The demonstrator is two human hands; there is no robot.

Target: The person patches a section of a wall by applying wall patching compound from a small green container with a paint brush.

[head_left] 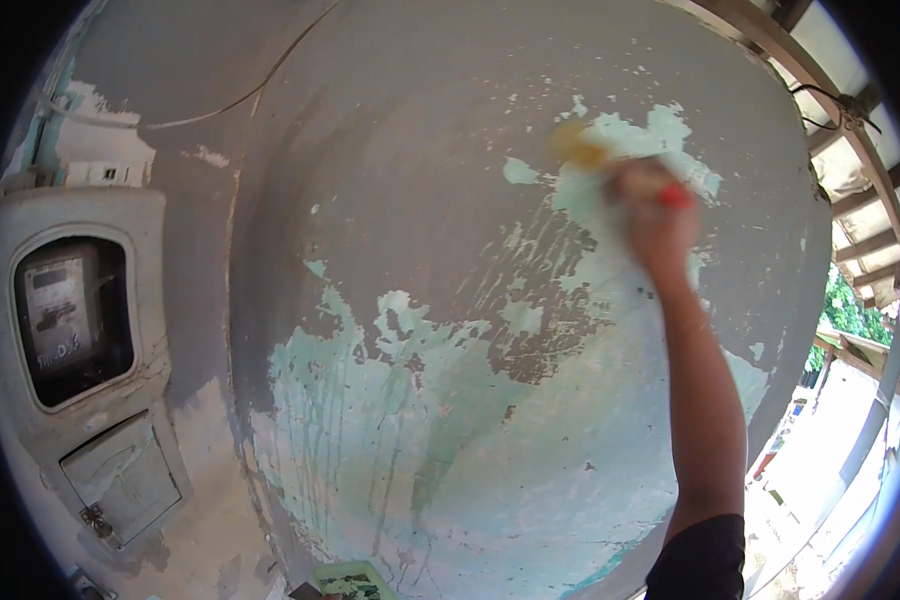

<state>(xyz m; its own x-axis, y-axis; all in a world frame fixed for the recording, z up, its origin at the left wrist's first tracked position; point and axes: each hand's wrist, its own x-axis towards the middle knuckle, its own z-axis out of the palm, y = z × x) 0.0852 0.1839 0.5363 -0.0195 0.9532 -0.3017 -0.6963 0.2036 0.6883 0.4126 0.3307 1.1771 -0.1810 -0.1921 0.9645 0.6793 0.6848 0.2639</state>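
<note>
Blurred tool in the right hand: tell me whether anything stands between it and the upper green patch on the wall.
Nothing visible does. The right hand holds the blurred tool right by the green patch; the meter box is off to the left. Blur hides whether the tool touches the wall.

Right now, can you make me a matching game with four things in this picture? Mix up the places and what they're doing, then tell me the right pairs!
Things:
1. Right hand
2. Meter box
3. Pale green container
4. Thin cable

Places and states:
A. Partly showing at the bottom edge of the picture
B. Curving across the upper left
C. Raised, its grip closed on a blurred tool
D. At the far left, with a dark window

Right pairs: 1-C, 2-D, 3-A, 4-B
</note>
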